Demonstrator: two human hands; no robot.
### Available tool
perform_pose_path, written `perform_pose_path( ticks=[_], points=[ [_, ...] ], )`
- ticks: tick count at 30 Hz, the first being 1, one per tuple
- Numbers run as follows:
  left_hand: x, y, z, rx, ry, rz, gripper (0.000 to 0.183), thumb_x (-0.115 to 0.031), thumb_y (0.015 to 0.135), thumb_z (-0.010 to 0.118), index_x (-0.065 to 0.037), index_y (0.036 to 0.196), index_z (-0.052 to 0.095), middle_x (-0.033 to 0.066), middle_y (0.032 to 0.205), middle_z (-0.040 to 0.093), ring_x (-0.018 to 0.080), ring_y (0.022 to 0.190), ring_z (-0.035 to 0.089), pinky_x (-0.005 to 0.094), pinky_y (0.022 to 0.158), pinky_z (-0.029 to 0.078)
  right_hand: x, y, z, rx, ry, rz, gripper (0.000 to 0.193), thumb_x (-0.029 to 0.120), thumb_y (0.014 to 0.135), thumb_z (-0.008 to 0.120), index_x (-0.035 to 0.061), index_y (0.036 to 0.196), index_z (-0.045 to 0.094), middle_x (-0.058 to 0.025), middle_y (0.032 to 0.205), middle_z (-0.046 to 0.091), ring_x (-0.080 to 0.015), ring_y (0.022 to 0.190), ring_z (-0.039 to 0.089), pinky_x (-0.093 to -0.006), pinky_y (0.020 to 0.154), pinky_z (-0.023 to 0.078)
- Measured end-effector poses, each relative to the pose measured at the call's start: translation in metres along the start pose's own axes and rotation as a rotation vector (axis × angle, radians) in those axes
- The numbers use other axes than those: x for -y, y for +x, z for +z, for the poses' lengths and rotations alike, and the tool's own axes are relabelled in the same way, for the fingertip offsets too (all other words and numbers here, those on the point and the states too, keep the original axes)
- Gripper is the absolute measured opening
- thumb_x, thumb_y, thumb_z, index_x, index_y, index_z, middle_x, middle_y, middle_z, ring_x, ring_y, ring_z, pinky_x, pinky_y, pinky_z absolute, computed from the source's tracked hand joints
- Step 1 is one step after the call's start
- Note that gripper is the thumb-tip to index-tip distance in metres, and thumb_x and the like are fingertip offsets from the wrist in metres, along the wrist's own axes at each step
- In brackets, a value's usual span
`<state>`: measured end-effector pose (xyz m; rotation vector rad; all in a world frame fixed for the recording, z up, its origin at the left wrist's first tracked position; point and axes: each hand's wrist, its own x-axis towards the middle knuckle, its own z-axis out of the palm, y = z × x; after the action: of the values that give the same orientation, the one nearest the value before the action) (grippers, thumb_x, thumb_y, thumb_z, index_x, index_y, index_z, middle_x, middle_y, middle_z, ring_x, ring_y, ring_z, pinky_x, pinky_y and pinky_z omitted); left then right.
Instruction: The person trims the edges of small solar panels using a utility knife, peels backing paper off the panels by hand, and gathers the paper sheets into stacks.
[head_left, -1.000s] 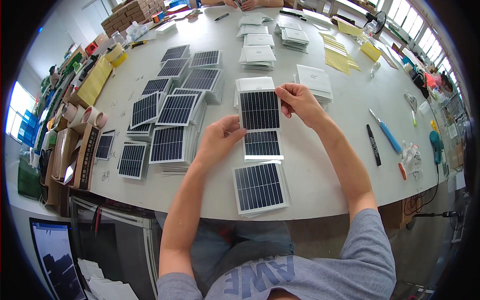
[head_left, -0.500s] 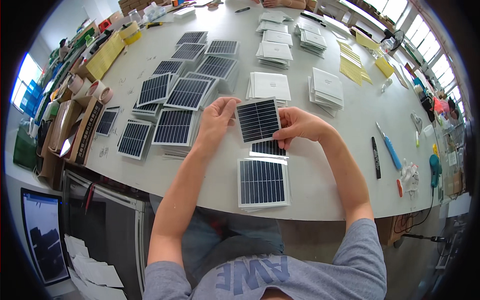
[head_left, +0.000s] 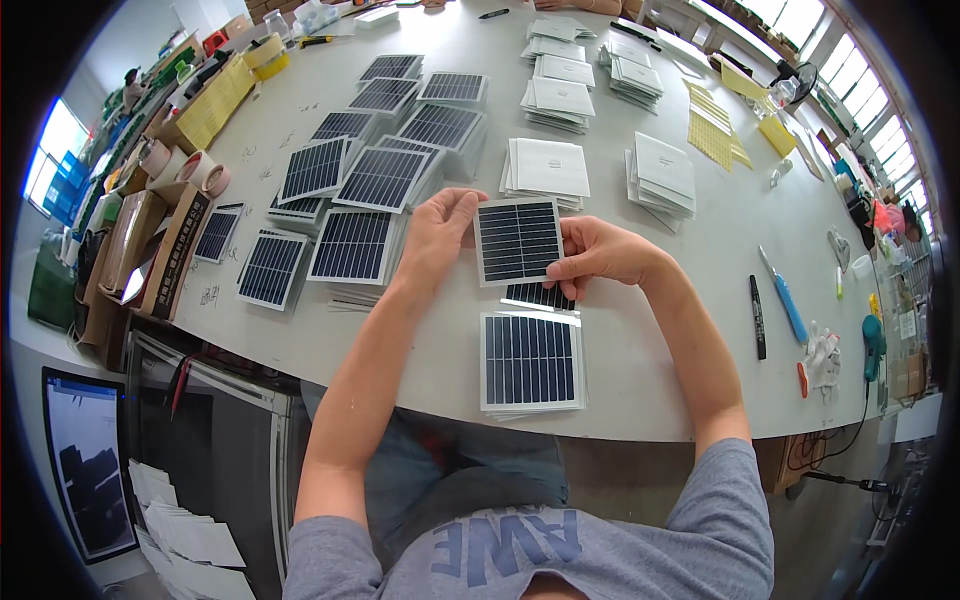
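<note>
A small square solar panel (head_left: pixel 519 242), dark with pale grid lines and a white border, is held up face toward me between my hands. At its upper left edge my left hand (head_left: pixel 437 232) pinches with thumb and fingertips. My right hand (head_left: pixel 612 252) grips the right edge, thumb on the front and fingers partly hidden behind. Just below it, another solar panel (head_left: pixel 541 297) shows in part, mostly covered. Nearer to me lies a neat stack of solar panels (head_left: pixel 531 362) close to the table edge.
Several leaning stacks of solar panels (head_left: pixel 352 245) fill the table's left. Stacks of white squares (head_left: pixel 547 168) stand beyond my hands, others (head_left: pixel 661 172) to the right. A black marker (head_left: pixel 757 318), a blue-handled tool (head_left: pixel 785 300) and a glove (head_left: pixel 823 360) lie at right. Another person's arms (head_left: pixel 578 5) rest at the far edge.
The held solar panel has turned slightly and now sits straighter. Both hands keep their places on it. The whole view has shifted a little.
</note>
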<state>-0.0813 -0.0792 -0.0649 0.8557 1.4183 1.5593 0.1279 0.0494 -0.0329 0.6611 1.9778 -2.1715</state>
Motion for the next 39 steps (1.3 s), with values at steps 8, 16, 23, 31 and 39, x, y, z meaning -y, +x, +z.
perform_pose_path(
  ticks=[8, 16, 23, 31, 39],
  points=[
    [-0.002, -0.001, 0.001, -0.016, -0.003, -0.017, 0.023, -0.024, 0.101, 0.055, -0.004, 0.107, 0.065, -0.0003, 0.088, 0.067, 0.0051, 0.073, 0.06, 0.0217, 0.069, 0.051, 0.001, 0.0, 0.0, 0.008, 0.025, 0.004, 0.026, 0.005, 0.089, 0.069, 0.0017, 0.11, 0.054, -0.0095, 0.088, 0.071, -0.011, 0.062, 0.065, -0.0251, 0.058, 0.057],
    [-0.003, -0.001, 0.002, -0.028, 0.002, -0.027, 0.024, -0.024, 0.102, 0.053, -0.005, 0.106, 0.066, -0.0004, 0.087, 0.067, 0.0044, 0.073, 0.059, 0.0206, 0.069, 0.05, -0.001, 0.001, 0.0, 0.015, 0.032, 0.001, 0.028, 0.007, 0.089, 0.07, 0.0028, 0.112, 0.055, -0.0085, 0.088, 0.071, -0.0102, 0.061, 0.065, -0.0227, 0.056, 0.056],
    [0.003, -0.007, 0.007, 0.043, 0.383, 0.337, 0.043, -0.032, 0.088, 0.073, -0.002, 0.115, 0.057, 0.0032, 0.089, 0.068, 0.0147, 0.083, 0.065, 0.0279, 0.078, 0.053, -0.001, 0.005, 0.006, -0.037, 0.035, -0.073, 0.026, 0.011, 0.092, 0.068, 0.0034, 0.114, 0.056, -0.0057, 0.085, 0.07, -0.0071, 0.058, 0.062, -0.0198, 0.052, 0.052],
    [-0.014, -0.008, 0.006, -0.022, 0.626, 0.101, 0.039, -0.035, 0.094, 0.065, -0.002, 0.113, 0.053, 0.0076, 0.084, 0.065, 0.0133, 0.076, 0.061, 0.0281, 0.073, 0.05, -0.006, 0.01, 0.008, -0.075, -0.007, -0.128, 0.022, 0.015, 0.095, 0.064, 0.003, 0.113, 0.058, -0.0025, 0.079, 0.067, -0.005, 0.053, 0.056, -0.0184, 0.048, 0.045],
    [0.011, 0.005, -0.003, -0.12, 0.156, 0.118, 0.042, -0.039, 0.105, 0.04, -0.001, 0.108, 0.059, 0.0073, 0.081, 0.062, 0.0135, 0.065, 0.06, 0.0279, 0.06, 0.046, -0.011, 0.018, 0.021, -0.357, 0.111, -0.32, 0.018, 0.019, 0.096, 0.064, 0.0041, 0.103, 0.057, -0.0038, 0.08, 0.066, -0.0065, 0.056, 0.057, -0.0202, 0.049, 0.045]
  ],
)
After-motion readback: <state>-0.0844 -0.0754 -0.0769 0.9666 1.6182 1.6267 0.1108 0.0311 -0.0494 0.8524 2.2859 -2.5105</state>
